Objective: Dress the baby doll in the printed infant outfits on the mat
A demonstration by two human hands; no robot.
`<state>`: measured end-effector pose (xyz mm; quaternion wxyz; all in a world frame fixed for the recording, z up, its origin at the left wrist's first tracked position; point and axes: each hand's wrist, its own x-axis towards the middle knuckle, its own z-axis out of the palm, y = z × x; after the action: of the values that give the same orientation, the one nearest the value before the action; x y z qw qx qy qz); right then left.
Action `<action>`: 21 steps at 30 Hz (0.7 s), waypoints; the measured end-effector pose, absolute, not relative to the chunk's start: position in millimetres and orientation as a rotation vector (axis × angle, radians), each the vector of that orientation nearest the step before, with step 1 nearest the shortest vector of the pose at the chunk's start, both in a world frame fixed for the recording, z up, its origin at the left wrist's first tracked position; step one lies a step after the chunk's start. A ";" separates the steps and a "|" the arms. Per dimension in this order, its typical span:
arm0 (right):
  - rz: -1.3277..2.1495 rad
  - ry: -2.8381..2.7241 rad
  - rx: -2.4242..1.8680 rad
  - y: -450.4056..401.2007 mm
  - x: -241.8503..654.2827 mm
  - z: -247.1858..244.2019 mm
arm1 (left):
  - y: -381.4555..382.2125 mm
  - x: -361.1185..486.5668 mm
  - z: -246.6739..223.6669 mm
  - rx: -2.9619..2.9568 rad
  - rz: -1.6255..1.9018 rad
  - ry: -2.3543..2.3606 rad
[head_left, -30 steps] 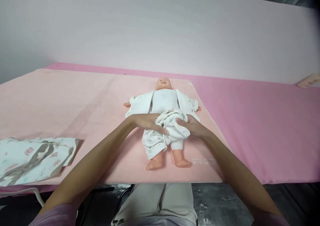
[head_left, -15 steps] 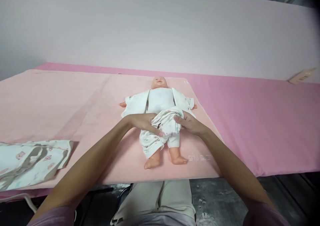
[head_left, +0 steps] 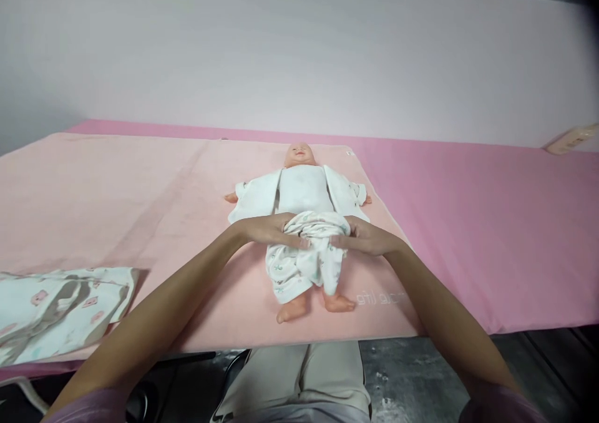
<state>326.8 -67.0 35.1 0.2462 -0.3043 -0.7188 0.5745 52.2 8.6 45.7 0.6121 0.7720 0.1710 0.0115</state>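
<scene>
A baby doll (head_left: 300,155) lies on its back with its head away from me, in a white top (head_left: 305,189) with open front flaps. White patterned pants (head_left: 306,262) are bunched around its hips and cover both legs down to near the ankles; the bare feet stick out below. My left hand (head_left: 276,230) grips the bunched waist of the pants on the left side, thumb in front. On the right side, my right hand (head_left: 367,236) holds the same waist, its thumb pointing inward. Some fingers of both hands are hidden behind the cloth.
A folded white patterned cloth (head_left: 60,311) lies at the left front. Under the doll is a light pink mat (head_left: 154,192), over a darker pink surface (head_left: 468,223). A bottle (head_left: 571,140) lies at the far right by the pale wall.
The pants' right side has come down over the doll's right-hand leg in view. My right hand has moved slightly down and to the right; both hands keep their hold.
</scene>
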 end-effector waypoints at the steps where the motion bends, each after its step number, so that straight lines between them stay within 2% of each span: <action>1: 1.545 -1.879 -0.831 -66.8 324.3 32.6 | 6.4 53.4 46.7 1.798 0.007 0.372; 6: 1.554 -1.710 -0.950 -67.9 319.2 28.2 | -2.1 52.7 45.7 1.834 0.043 0.351; 12: 1.797 -2.155 -0.796 -67.4 330.2 34.4 | 1.1 43.3 39.3 1.766 0.144 0.399; 18: 1.621 -1.864 -0.742 -67.0 319.7 23.6 | 0.5 42.4 35.7 1.814 0.072 0.369; 21: 1.655 -1.812 -0.790 -68.0 317.1 21.8 | 3.4 38.6 31.7 1.764 0.099 0.384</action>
<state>317.1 -68.0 21.8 0.2782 -0.2945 -0.6751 0.6166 38.6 3.4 31.7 0.6186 0.7666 0.1668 0.0429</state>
